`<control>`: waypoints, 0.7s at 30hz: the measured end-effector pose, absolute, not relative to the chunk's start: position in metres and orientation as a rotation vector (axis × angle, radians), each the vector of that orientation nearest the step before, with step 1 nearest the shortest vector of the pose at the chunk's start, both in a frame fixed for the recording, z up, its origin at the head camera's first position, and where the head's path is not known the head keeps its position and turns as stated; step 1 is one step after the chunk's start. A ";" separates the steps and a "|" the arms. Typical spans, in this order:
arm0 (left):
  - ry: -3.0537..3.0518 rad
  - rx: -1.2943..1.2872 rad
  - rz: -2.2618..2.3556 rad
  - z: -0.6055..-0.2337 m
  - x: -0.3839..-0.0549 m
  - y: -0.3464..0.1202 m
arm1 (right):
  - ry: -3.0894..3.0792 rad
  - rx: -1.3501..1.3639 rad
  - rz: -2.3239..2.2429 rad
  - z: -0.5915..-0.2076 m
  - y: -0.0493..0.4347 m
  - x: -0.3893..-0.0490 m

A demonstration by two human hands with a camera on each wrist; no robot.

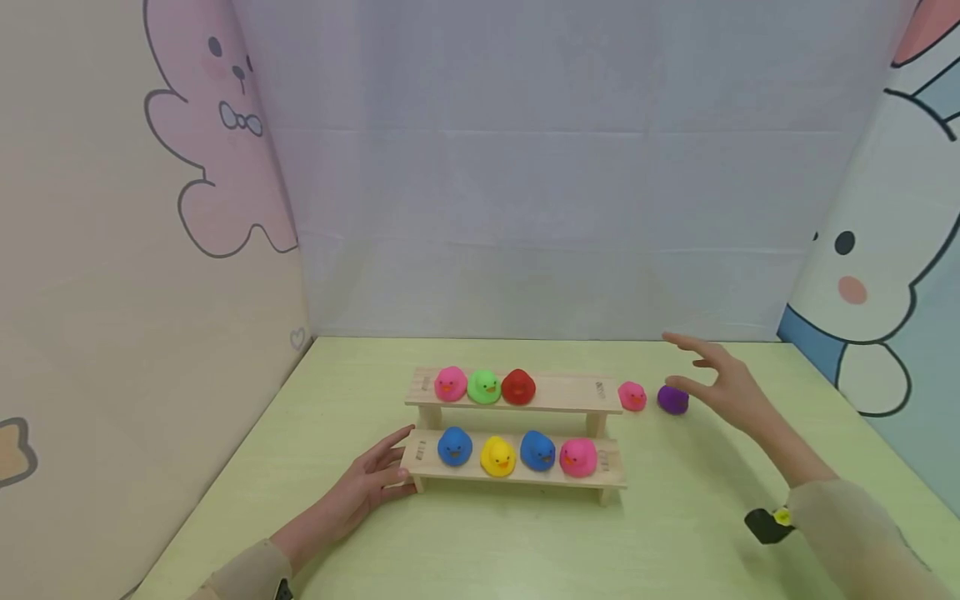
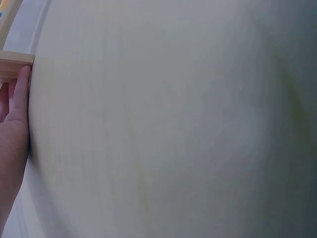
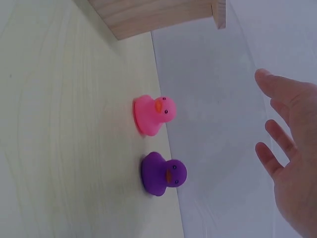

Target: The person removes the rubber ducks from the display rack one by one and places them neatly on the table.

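Observation:
A two-tier wooden stand (image 1: 561, 392) bears rubber ducks. On its upper plank sit a pink duck (image 1: 451, 384), a green duck (image 1: 484, 387) and a red duck (image 1: 518, 387). The lower plank carries a blue duck (image 1: 454, 447), a yellow duck (image 1: 498, 457), another blue duck (image 1: 537, 451) and a pink duck (image 1: 579, 457). My left hand (image 1: 367, 483) holds the lower plank's left end, some fingers hidden by it. With fingers spread and nothing held, my right hand (image 1: 723, 385) hovers near a purple duck (image 3: 161, 173) on the table. Beside that stands a smaller-looking pink duck (image 3: 152, 114).
The pale yellow-green table (image 1: 337, 392) runs back to a white cloth wall (image 1: 480, 183). Side walls with cartoon animals, a pink one (image 1: 217, 125) and a white rabbit-like one (image 1: 862, 250), close in the left and right.

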State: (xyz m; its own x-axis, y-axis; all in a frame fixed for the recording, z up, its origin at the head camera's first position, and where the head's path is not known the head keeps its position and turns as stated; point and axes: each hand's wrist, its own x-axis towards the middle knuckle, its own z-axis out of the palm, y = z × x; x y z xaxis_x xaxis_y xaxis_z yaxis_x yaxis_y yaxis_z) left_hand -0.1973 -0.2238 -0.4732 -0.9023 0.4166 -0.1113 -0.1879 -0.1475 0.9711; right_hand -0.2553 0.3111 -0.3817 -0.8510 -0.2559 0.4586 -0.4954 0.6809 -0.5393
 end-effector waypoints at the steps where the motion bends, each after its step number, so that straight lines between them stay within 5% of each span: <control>1: 1.735 0.259 2.100 -0.473 -0.197 -0.224 | -2.547 0.602 0.963 -0.380 0.307 -0.255; 21: 1.753 0.305 2.101 -0.474 -0.194 -0.224 | -2.416 0.908 1.051 -0.359 0.213 -0.241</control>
State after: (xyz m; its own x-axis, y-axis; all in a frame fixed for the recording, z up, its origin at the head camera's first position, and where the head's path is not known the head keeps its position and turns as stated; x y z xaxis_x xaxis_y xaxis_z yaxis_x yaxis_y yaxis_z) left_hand -0.1942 -0.2237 -0.4737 -0.9018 0.4250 -0.0785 -0.1535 -0.1450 0.9775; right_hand -0.2411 0.2131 -0.3595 -0.7319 -0.4164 0.5394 -0.6785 0.5185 -0.5204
